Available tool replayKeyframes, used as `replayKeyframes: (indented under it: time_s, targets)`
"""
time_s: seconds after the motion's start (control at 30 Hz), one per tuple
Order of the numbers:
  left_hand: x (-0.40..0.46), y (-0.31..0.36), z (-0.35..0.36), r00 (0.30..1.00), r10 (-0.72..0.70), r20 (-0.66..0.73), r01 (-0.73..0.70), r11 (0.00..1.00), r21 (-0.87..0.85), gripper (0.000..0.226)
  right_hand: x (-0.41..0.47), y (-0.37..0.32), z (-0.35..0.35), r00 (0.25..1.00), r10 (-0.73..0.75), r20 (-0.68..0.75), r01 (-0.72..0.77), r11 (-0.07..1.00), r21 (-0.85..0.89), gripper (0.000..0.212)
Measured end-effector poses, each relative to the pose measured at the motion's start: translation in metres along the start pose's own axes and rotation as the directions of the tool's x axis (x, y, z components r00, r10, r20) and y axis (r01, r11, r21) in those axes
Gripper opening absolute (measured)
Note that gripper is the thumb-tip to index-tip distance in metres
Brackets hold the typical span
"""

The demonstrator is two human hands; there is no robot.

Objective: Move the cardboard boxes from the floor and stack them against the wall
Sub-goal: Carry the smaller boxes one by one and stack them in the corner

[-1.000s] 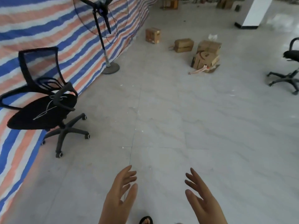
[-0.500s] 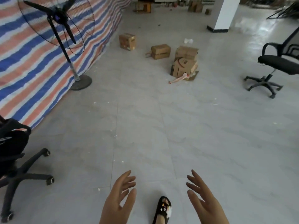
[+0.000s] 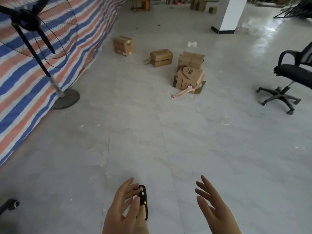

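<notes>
both hands reach forward low in the view, wrists cut off by the bottom edge. the left hand (image 3: 123, 210) has its fingers (image 3: 125, 187) straight and a little apart, holding nothing; it partly covers a foot in a dark sandal (image 3: 143, 200) on the floor (image 3: 135, 132). the right hand (image 3: 214, 210) is also bare of any load, fingers (image 3: 205, 183) spread and relaxed.

the cardboard boxes lie well ahead on the floor, apart from the hands. one box (image 3: 122, 45) stands near the striped tarp wall (image 3: 42, 73). a second box (image 3: 161, 57) sits to its right, with a loose flap or scrap at its left side that is hard to make out. a third box (image 3: 191, 60) stands behind and touching a fourth box (image 3: 188, 78), which looks crushed, a pale strip (image 3: 183, 92) trailing from its base. more boxes (image 3: 198, 4) at the far end are blurred and cut off.

a standing fan (image 3: 33, 39) is partly out of view on the left. an office chair (image 3: 290, 76) is clipped at the right edge. a white pillar (image 3: 231, 14) rises out of view.
</notes>
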State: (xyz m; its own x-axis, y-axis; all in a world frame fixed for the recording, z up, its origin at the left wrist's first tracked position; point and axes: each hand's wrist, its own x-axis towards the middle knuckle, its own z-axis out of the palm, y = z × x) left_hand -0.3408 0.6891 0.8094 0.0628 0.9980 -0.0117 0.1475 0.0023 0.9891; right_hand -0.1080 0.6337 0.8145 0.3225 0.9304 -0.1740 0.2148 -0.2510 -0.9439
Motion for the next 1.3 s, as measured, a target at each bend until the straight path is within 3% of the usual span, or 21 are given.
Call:
replayKeyframes:
  time_s: [0.13, 0.33, 0.53, 0.67, 0.83, 0.97, 1.3]
  targets:
    - [0.116, 0.007, -0.006, 0.998, 0.031, 0.049, -0.031, 0.999, -0.005, 0.041, 0.100, -0.025, 0.024, 0.998, 0.014, -0.066, -0.010, 0.998, 0.061, 0.053]
    - [0.277, 0.037, -0.011, 0.992, 0.079, 0.097, -0.082, 0.996, 0.024, 0.038, 0.232, -0.074, 0.058, 0.994, -0.006, -0.108, 0.015, 0.997, 0.081, 0.052]
    - [0.382, 0.030, 0.020, 0.993, 0.036, 0.117, -0.039, 0.999, 0.021, 0.046, 0.334, -0.086, 0.055, 0.988, 0.039, -0.152, -0.022, 0.993, 0.113, 0.058]
    - [0.460, 0.026, 0.060, 0.992, 0.033, 0.121, -0.036, 0.999, 0.024, 0.038, 0.416, -0.087, 0.036, 0.991, 0.035, -0.129, -0.022, 0.995, 0.100, 0.069]
    - [0.558, 0.037, 0.138, 0.992, 0.042, 0.118, -0.044, 0.999, 0.015, 0.046, 0.541, -0.097, -0.024, 0.992, -0.001, -0.128, 0.015, 0.994, 0.106, 0.053]
    - [0.635, 0.060, 0.205, 0.990, 0.068, 0.120, -0.072, 0.997, 0.023, 0.043, 0.624, -0.109, -0.077, 0.986, -0.027, -0.167, 0.043, 0.995, 0.090, 0.051]
    - [0.780, 0.077, 0.316, 0.970, 0.034, 0.240, -0.044, 0.998, 0.038, 0.041, 0.761, -0.102, -0.136, 0.969, 0.086, -0.232, -0.057, 0.990, 0.130, 0.076]
